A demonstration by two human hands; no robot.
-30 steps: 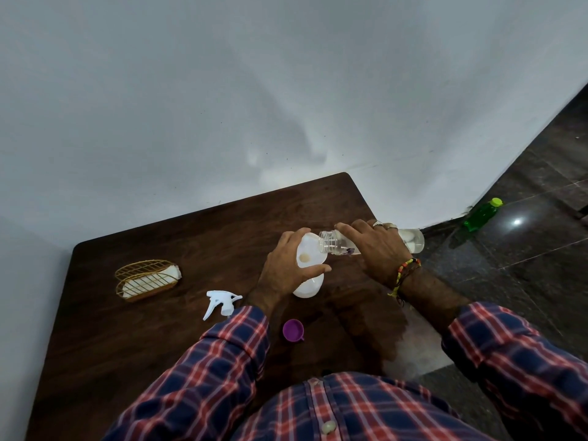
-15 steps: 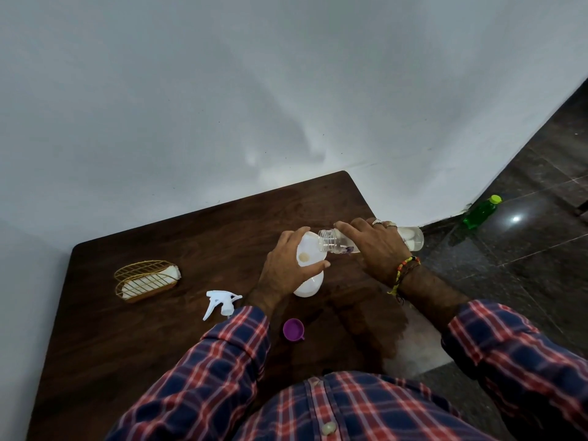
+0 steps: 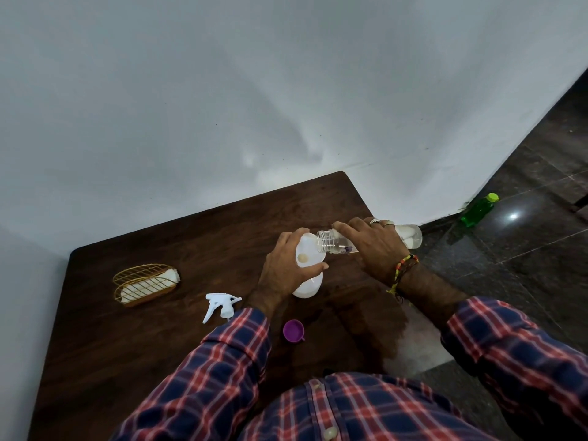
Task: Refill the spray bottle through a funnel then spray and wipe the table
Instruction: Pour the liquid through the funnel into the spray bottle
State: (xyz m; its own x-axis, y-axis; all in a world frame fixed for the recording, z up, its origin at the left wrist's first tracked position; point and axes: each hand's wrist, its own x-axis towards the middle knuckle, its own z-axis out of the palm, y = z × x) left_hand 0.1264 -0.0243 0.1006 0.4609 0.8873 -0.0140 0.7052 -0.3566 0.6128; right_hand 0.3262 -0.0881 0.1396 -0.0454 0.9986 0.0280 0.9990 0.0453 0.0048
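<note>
The left hand (image 3: 283, 265) has its grip closed round the white spray bottle (image 3: 307, 283), which stands on the bench (image 3: 159, 329) with the white funnel (image 3: 307, 254) in its top. The right hand (image 3: 374, 246) grips the clear bottle (image 3: 337, 241), tipped on its side with its mouth at the funnel's rim. I think it is best to tip slowly, keep the mouth over the funnel, and hold the spray bottle steady so nothing spills.

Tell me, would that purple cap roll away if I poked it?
Probably not far. The purple cap lies on the table with its open side up, so it would likely slide. It looks like thin plastic, so probably very light. Tipped on edge, it might roll.
</note>
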